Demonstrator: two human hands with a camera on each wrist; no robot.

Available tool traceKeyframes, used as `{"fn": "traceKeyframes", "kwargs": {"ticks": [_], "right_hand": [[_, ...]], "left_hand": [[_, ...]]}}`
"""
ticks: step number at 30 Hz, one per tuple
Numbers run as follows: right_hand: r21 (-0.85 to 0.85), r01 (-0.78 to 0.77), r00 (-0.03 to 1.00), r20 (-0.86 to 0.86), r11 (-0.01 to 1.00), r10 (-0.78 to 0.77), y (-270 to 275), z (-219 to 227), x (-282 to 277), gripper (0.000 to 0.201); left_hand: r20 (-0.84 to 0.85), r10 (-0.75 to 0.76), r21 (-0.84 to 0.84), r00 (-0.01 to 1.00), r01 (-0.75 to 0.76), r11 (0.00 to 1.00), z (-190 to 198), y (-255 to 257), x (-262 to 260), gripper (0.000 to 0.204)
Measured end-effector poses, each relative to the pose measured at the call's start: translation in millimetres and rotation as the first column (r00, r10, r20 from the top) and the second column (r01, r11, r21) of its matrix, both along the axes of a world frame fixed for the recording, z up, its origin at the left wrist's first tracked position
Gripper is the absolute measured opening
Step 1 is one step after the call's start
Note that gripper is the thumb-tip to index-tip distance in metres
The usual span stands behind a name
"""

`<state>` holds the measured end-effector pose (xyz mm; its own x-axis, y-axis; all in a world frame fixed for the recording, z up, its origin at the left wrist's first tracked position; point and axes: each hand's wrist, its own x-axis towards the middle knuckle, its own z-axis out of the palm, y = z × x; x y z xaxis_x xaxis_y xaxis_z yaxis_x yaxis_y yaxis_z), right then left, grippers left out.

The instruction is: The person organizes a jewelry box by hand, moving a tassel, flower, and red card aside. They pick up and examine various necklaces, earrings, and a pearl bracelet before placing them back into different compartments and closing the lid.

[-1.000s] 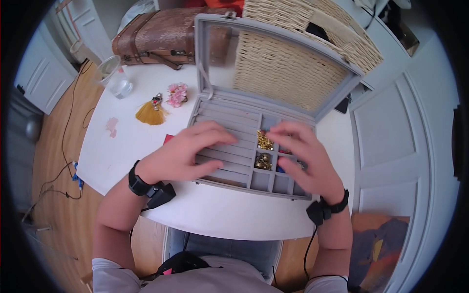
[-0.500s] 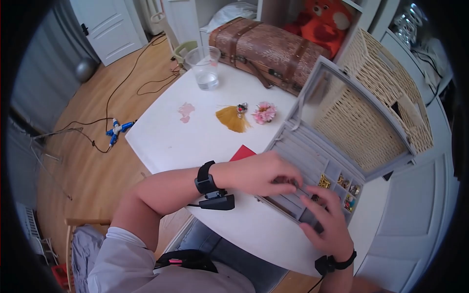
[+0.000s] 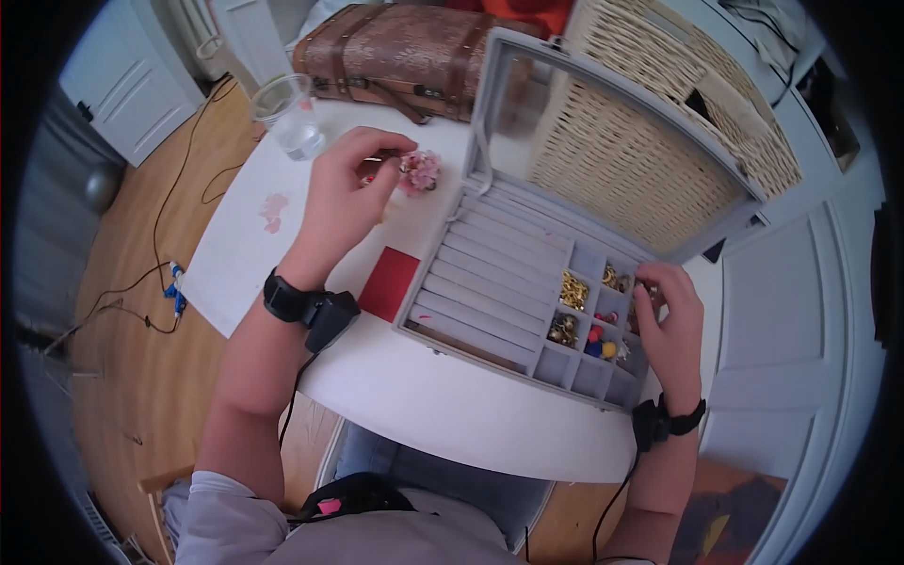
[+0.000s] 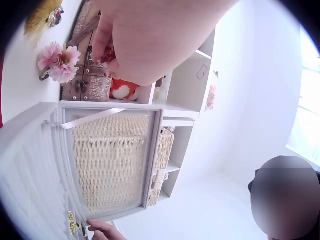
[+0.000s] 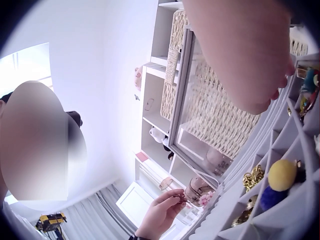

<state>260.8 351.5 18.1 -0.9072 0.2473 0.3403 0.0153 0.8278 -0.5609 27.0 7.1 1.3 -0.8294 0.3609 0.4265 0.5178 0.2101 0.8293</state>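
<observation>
My left hand (image 3: 344, 202) hovers over the table's far side, thumb and fingertips pinching a small dark-and-red trinket (image 4: 108, 54), mostly hidden by the fingers. Just beyond them lies a pink flower ornament (image 3: 420, 175). A yellow tassel (image 4: 41, 20) with a jewelled top lies near the flower, mostly behind the hand in the head view. My right hand (image 3: 674, 325) rests at the right side of the grey jewelry box (image 3: 490, 282), its loosely bent fingertips over an end compartment. Beside them, compartments hold gold chain (image 3: 573, 292), brassy beads (image 3: 563, 330) and coloured pom-poms (image 5: 282, 175).
The box's clear-windowed lid (image 3: 621, 155) stands raised at its back, in front of a wicker basket (image 3: 659, 47). A red card (image 3: 389, 282) lies left of the box. Behind are a plastic cup (image 3: 297, 127) with liquid and a brown suitcase (image 3: 395, 56).
My left hand has left the box for the flower and tassel, carrying a small item. My right hand has shifted from the box's front compartments to its right edge. The head view has swung about.
</observation>
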Motion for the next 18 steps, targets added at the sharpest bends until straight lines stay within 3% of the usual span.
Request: {"fn": "traceKeyframes", "kwargs": {"ticks": [6,9,11,18], "right_hand": [[0.051,0.043,0.998,0.035,0.998,-0.045,4,-6,0,0.017],[0.099,-0.002,1.000,0.023,0.995,-0.001,5,-9,-1,0.022],[0.210,-0.124,0.991,-0.025,0.970,0.132,5,-10,-3,0.029],[0.255,-0.170,0.985,0.058,0.952,0.160,-4,-20,-1,0.040]], "left_hand": [[-0.033,-0.080,0.059,0.996,0.082,0.995,-4,7,3,0.025],[-0.016,-0.107,-0.015,0.994,0.106,0.994,1,8,8,0.026],[-0.033,-0.089,-0.051,0.995,0.088,0.995,3,8,8,0.022],[-0.036,-0.128,-0.100,0.991,0.124,0.987,3,9,10,0.018]]}}
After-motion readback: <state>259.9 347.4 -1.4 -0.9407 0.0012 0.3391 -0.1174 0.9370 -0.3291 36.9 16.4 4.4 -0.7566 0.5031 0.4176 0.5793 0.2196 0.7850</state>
